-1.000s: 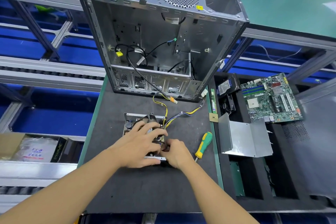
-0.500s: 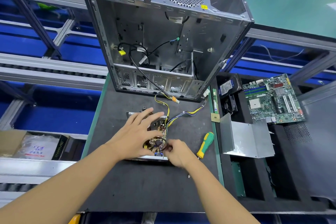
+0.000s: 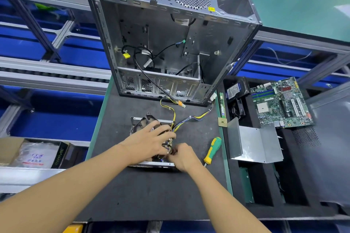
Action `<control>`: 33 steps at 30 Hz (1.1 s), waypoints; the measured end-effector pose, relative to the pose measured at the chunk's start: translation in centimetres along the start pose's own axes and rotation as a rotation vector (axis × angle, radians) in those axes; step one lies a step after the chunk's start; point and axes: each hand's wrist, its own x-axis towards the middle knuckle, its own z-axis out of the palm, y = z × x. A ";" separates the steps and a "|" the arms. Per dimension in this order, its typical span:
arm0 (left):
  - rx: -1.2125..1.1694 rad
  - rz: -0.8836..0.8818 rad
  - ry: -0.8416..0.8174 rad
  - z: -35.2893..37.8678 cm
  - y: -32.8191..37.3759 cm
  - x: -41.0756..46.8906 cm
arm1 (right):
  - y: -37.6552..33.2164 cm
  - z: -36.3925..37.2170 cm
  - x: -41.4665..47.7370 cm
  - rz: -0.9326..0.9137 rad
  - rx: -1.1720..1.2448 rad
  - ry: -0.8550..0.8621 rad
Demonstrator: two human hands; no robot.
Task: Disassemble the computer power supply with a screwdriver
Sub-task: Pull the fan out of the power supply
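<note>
Power supply [image 3: 141, 126] under left hand [image 3: 149, 143], fingers spread; right hand [image 3: 182, 155] pinches its innards.

- The left hand [image 3: 149, 143] lies spread over the open power supply [image 3: 142, 125], fingers resting on its insides.
- The right hand [image 3: 184, 157] pinches at the unit's near right corner; the part it pinches is hidden.
- A green-and-yellow screwdriver [image 3: 212, 150] lies untouched on the black mat [image 3: 142, 195], just beside the right hand.
- Yellow and purple cables [image 3: 195, 118] run from the unit toward the gutted computer case [image 3: 170, 43] behind.
- A motherboard [image 3: 282, 102], hard drive [image 3: 234, 89] and bent metal cover [image 3: 253, 145] lie to the right.
</note>
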 end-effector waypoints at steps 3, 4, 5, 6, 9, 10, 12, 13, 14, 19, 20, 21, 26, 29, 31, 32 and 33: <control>-0.018 0.012 0.000 -0.2 -0.4 -0.2 | -0.7 -0.2 -0.2 0.055 -0.044 -0.001; -0.029 0.009 0.004 -0.3 -0.6 -0.2 | -0.9 -0.3 -0.2 0.077 -0.044 -0.004; -0.035 0.003 0.015 -0.4 -0.7 -0.3 | -1.0 -0.4 -0.2 0.100 -0.039 -0.015; -0.036 -0.002 0.025 -0.4 -0.7 -0.4 | -1.3 -0.4 -0.1 0.120 -0.035 -0.036; -0.053 -0.018 0.031 -0.3 -1.0 -0.8 | -2.4 -0.6 0.2 0.137 -0.122 -0.085; -0.058 -0.026 0.026 -0.3 -1.1 -1.1 | -2.8 -0.6 0.4 0.142 -0.163 -0.085; -0.080 -0.046 0.033 -0.2 -1.3 -1.7 | -3.3 -0.5 0.7 0.148 -0.229 -0.099; -0.093 -0.061 0.048 -0.1 -1.2 -2.0 | -3.4 -0.5 0.8 0.154 -0.250 -0.118; -0.104 -0.077 0.060 -0.1 -1.0 -2.2 | -3.6 -0.5 0.8 0.165 -0.263 -0.142; -0.113 -0.172 -0.013 -0.9 0.7 -2.2 | -3.5 -0.2 0.7 0.158 -0.252 -0.112; -0.106 -0.203 -0.026 -1.2 1.1 -2.2 | -3.6 -0.1 0.7 0.160 -0.249 -0.122; -0.114 -0.235 -0.052 -1.4 1.4 -2.1 | -3.6 -0.1 0.8 0.162 -0.248 -0.134; -0.291 -0.404 -0.190 -0.8 2.7 -1.7 | -3.8 -0.4 0.5 0.202 -0.276 -0.134; -0.356 -0.460 -0.216 -0.6 3.0 -2.0 | -3.9 -0.2 0.7 0.172 -0.309 -0.123; -0.378 -0.457 -0.199 -0.5 3.3 -2.2 | -3.8 -0.2 0.7 0.153 -0.291 -0.110; -0.391 -0.463 -0.151 -0.4 3.4 -2.3 | -3.8 -0.2 0.7 0.147 -0.268 -0.108; -0.400 -0.467 -0.088 -0.4 3.7 -2.5 | -3.7 -0.2 0.6 0.143 -0.251 -0.104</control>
